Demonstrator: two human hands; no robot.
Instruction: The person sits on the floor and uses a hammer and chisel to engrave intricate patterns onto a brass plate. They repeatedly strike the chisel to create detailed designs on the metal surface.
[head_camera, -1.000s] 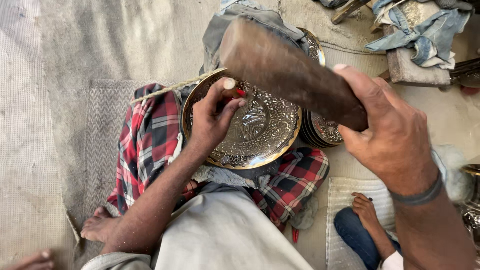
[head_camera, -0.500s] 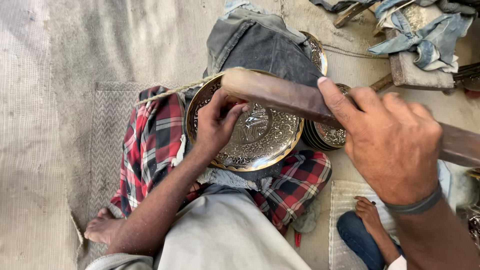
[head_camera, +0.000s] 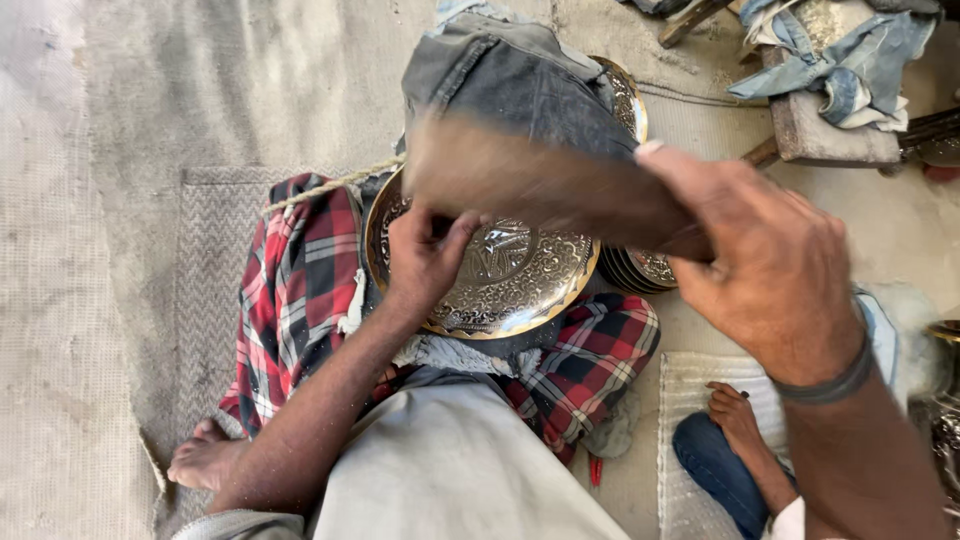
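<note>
Left hand (head_camera: 425, 262): pinched on something small against the embossed metal plate (head_camera: 500, 275)
Right hand (head_camera: 775, 275): fist gripping wooden mallet (head_camera: 540, 185), blurred
Plate: on lap, over plaid cloth (head_camera: 295, 290)

That round plate (head_camera: 500, 275) is shiny embossed metal, silvery in the middle with a brassy gold rim, and the relief pattern catches light all over. The mallet (head_camera: 540, 185) in the right hand (head_camera: 770, 270) looks like plain brown wood, matt, though it's motion-blurred. The checked cloth (head_camera: 295, 290) under the plate is soft woven cotton-type stuff, red and black. Faded denim (head_camera: 510, 75) sits behind, rough and dull. The floor mat (head_camera: 130, 300) is coarse grey weave.
</note>
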